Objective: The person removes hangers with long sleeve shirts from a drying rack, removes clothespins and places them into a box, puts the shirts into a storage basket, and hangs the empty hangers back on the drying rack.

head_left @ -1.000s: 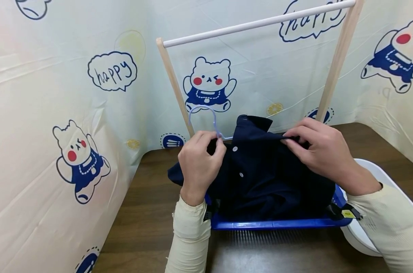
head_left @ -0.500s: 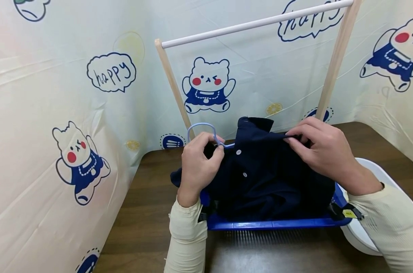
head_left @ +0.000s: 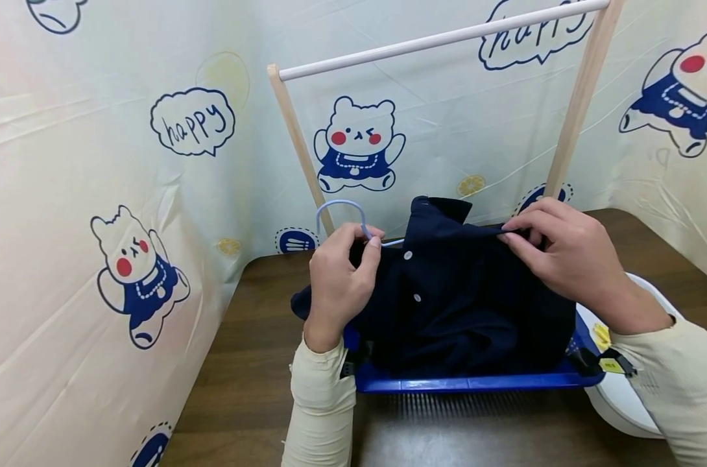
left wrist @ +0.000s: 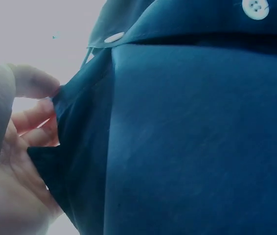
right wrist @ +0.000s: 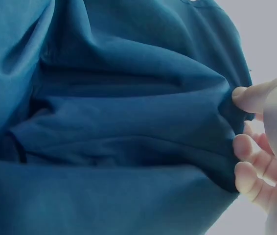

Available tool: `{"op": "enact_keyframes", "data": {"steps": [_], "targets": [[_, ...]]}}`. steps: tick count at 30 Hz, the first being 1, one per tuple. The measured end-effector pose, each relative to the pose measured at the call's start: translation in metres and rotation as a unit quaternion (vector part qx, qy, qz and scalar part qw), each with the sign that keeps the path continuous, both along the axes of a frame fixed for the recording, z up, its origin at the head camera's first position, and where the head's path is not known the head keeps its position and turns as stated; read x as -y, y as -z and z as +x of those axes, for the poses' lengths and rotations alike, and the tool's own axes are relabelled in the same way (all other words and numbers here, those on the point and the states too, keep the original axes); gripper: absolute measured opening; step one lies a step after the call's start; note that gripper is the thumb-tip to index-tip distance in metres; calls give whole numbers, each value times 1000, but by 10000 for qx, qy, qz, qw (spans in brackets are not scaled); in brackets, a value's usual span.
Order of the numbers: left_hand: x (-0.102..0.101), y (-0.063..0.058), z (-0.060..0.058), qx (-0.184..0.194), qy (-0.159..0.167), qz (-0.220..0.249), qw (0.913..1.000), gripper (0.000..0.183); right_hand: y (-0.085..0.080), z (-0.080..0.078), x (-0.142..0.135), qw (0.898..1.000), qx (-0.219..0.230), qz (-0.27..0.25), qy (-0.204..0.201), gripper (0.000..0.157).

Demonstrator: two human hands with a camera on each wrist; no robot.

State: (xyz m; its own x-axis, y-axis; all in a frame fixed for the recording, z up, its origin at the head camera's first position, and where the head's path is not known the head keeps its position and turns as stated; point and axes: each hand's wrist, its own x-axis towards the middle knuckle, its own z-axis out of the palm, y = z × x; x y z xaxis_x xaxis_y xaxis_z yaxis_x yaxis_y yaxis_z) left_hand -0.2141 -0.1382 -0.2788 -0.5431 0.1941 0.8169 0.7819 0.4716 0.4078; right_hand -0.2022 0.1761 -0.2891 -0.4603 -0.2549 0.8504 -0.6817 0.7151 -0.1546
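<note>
A navy shirt [head_left: 464, 292] with white buttons is held up at the top by both hands. My left hand [head_left: 342, 279] pinches its edge on the left, thumb against fingers; in the left wrist view the fingers [left wrist: 38, 122] lie behind the cloth. The hook of a light blue hanger [head_left: 344, 202] rises by the left fingertips, and its arm runs behind the collar [head_left: 423, 214]. Whether those fingertips also grip the hanger is unclear. My right hand [head_left: 569, 253] pinches the shirt's upper edge on the right. The hanger's far part is hidden by the cloth.
The shirt's lower part lies over a blue basket [head_left: 470, 384] on the brown table [head_left: 242, 363]. A white tub [head_left: 628, 402] stands at the right, partly under the right forearm. Behind rises a wooden rack with a white rail [head_left: 441, 42], before a printed cloth backdrop [head_left: 213, 194].
My right hand has shifted right with the shirt edge, drawing the top of the shirt slightly that way. The hanger's hook dipped, then rose a little, ending lower than before. The left hand moved little.
</note>
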Motion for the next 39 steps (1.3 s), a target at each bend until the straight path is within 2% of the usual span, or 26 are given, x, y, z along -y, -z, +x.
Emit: {"op": "enact_keyframes", "data": {"steps": [9,15,22,30,34,39], "targets": [[-1,1,-2,-39,60,373,9993,13,-4,5,-9,9980,480,347,222,23],[1,2,-4,-75,318,672,9972,13,-4,8,-12,9957,824,190,371,23],[2,3,-5,-12,320,791,9964,10,-3,10,-15,9981,482,30,376,20],[1,1,-6,-70,120,871,9961,11,0,15,-16,9991,-9,-118,407,21],[1,2,-7,-35,101,909,9958,9,-1,18,-17,9989,-54,-26,457,22],[2,3,-8,85,89,940,9955,10,-2,22,-18,9989,114,14,444,27]]}}
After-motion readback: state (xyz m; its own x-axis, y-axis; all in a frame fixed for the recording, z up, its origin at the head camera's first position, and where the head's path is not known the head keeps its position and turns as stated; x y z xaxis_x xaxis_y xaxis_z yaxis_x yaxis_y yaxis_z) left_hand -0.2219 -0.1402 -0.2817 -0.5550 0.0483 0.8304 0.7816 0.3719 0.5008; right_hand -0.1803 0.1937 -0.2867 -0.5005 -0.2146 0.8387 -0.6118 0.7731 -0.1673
